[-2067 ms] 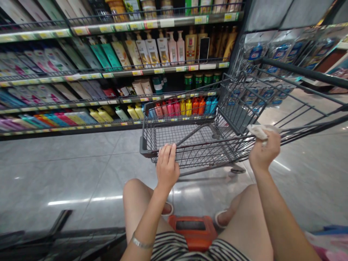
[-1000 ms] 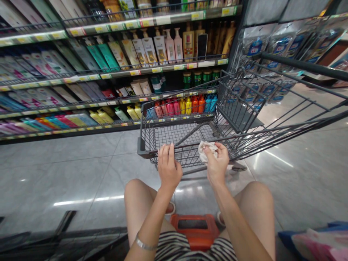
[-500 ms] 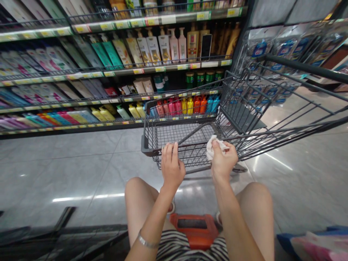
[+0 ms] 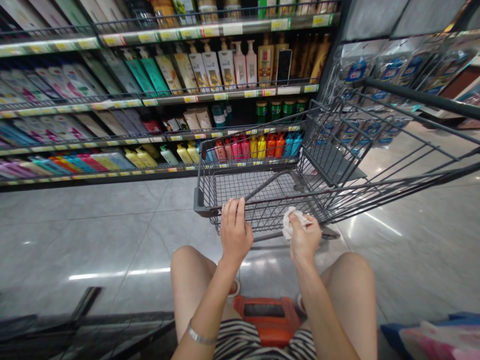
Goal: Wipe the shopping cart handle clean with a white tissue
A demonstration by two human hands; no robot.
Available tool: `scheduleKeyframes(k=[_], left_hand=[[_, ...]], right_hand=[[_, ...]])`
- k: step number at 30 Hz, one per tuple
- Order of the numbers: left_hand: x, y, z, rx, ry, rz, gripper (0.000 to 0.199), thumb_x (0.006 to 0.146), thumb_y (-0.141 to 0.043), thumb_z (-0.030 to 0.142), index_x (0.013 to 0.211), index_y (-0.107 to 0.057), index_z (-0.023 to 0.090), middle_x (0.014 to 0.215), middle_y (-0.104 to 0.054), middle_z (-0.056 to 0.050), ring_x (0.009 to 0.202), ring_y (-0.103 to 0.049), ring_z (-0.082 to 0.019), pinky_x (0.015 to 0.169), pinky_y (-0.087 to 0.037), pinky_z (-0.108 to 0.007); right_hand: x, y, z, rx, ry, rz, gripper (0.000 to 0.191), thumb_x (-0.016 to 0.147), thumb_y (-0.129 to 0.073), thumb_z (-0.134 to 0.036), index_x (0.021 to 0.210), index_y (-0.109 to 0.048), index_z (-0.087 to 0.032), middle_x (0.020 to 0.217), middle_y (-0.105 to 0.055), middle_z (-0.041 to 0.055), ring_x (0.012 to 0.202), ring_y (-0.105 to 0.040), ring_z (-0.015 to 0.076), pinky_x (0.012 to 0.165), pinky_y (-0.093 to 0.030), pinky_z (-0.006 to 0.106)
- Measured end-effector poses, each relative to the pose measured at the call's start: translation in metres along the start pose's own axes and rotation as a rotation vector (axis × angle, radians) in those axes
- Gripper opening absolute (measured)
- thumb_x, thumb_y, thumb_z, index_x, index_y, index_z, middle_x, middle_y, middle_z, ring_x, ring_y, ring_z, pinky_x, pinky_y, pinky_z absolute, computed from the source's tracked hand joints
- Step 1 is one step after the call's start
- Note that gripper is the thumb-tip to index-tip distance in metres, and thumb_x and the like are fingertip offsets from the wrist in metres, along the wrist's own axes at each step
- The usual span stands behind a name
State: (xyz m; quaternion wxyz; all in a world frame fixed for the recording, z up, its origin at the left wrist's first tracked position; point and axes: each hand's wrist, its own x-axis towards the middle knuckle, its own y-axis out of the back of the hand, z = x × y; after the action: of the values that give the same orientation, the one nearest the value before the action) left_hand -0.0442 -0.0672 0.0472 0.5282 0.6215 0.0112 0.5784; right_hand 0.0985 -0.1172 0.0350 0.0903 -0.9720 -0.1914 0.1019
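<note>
A dark grey wire shopping cart (image 4: 204,209) stands side-on in front of me. My left hand (image 4: 235,230) is on its near top rail, close to the left corner, with fingers curled over the rail. A crumpled white cloth (image 4: 288,226) is pinched between the thumb and fingers of my right hand (image 4: 306,239), just in front of the cart's near wire side. Wire mesh shows through the basket, and its far side stands near the shelves.
Shelves (image 4: 225,95) of bottles run behind the cart. Packaged goods (image 4: 354,70) hang at the right. An orange-red stool (image 4: 268,320) is between my legs. A dark frame (image 4: 86,302) lies at lower left, a blue and pink item (image 4: 431,335) at lower right.
My right hand has moved down and slightly left with the white cloth, away from the rail. My left hand stays at the rail.
</note>
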Motion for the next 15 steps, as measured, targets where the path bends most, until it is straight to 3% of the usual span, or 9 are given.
scheduleKeyframes(k=[4,7,12,15], left_hand=[[0.0,0.001,0.002,-0.016,0.014,-0.001,0.066,0.075,-0.041,0.004,0.139,-0.029,0.014,0.126,-0.047,-0.015,0.127,-0.036,-0.03,0.103,-0.034,-0.052],[0.0,0.001,0.003,-0.027,0.017,0.0,0.066,0.075,-0.041,0.005,0.139,-0.029,0.014,0.126,-0.047,-0.016,0.127,-0.035,-0.03,0.103,-0.034,-0.052],[0.001,0.001,0.002,-0.031,0.02,-0.017,0.065,0.075,-0.042,0.005,0.139,-0.029,0.012,0.127,-0.046,-0.016,0.128,-0.033,-0.03,0.104,-0.032,-0.051],[0.001,0.001,0.003,-0.029,0.021,-0.012,0.064,0.075,-0.042,0.005,0.138,-0.03,0.011,0.127,-0.046,-0.016,0.128,-0.033,-0.03,0.105,-0.031,-0.05]], right_hand=[[-0.001,-0.012,-0.021,0.013,0.086,-0.029,0.041,0.056,-0.077,-0.036,0.085,-0.057,-0.015,0.075,-0.064,0.0,0.067,-0.06,0.0135,0.063,-0.051,0.027],[-0.001,-0.027,-0.034,0.044,0.073,-0.035,0.043,0.053,-0.078,-0.036,0.085,-0.06,-0.014,0.08,-0.066,0.0029,0.073,-0.062,0.0157,0.068,-0.052,0.029],[0.001,-0.039,-0.038,0.224,-0.104,0.022,0.038,0.045,-0.08,-0.03,0.073,-0.06,-0.013,0.071,-0.065,0.0003,0.06,-0.061,0.0124,0.056,-0.052,0.025],[0.001,-0.038,-0.038,0.255,-0.14,0.036,0.037,0.041,-0.08,-0.025,0.068,-0.057,-0.014,0.065,-0.063,-0.0021,0.054,-0.06,0.0108,0.051,-0.051,0.023]])
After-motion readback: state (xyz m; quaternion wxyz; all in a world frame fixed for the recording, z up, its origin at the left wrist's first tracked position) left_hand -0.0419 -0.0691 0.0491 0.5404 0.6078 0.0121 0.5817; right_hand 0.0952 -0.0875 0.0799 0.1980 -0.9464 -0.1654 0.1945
